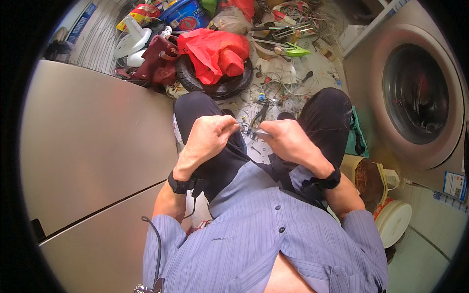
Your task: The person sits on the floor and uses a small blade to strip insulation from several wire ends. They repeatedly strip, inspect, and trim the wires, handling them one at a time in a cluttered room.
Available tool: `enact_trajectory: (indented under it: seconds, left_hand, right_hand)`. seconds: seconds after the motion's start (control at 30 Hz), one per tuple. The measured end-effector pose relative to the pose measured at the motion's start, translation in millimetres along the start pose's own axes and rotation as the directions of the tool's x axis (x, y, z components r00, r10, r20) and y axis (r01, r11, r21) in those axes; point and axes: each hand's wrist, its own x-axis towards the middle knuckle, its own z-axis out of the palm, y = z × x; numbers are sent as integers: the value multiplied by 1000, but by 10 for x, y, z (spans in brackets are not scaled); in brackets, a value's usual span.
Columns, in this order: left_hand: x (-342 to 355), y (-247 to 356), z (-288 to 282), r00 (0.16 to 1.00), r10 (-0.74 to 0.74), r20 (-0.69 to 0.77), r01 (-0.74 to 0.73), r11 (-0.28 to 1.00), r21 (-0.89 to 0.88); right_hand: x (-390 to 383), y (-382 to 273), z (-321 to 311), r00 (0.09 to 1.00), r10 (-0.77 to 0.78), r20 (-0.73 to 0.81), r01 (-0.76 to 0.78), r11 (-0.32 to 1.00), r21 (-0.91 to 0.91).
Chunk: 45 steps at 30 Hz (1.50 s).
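Over the gap between my knees, my two hands come close together. My left hand point(209, 138) is closed in a pinch at the end of a thin dark wire point(244, 128) that spans toward the other hand. Between the fingers of my right hand point(289, 140) shows a small grey piece point(263, 133), too small to name. Whether the wire and the grey piece are joined I cannot tell. Below them on the floor lie dark-handled pliers point(262, 113), among scattered wire scraps and small parts.
A grey metal cabinet point(97, 132) closes in the left side. At right stands a front-loading washing machine point(420, 93), with a white-lidded bucket point(394, 223) nearby. Ahead lie a black tyre point(229, 90), a red cloth bag point(213, 53) and tangled wires point(312, 24).
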Motion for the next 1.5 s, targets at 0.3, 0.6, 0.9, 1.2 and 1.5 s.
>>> enact_trajectory:
  seconds: [0.3, 0.6, 0.9, 1.2, 1.5]
  left_hand:
    - [84, -208, -56, 966, -196, -169, 205, 978, 38]
    - [120, -437, 224, 978, -207, -34, 206, 925, 320]
    - [4, -1001, 420, 978, -193, 78, 105, 779, 619]
    - [308, -493, 543, 971, 61, 230, -177, 829, 531]
    - [1407, 968, 732, 969, 240, -54, -244, 914, -324]
  right_hand:
    - [-526, 365, -1535, 744, 457, -488, -347, 888, 302]
    - [-983, 625, -2390, 242, 453, -858, -212, 888, 409]
    - [-990, 414, -2755, -5, 282, -959, -40, 959, 282]
    - [-519, -249, -2631, 527, 299, -796, -181, 954, 239]
    - [342, -984, -2070, 921, 134, -365, 38, 904, 427]
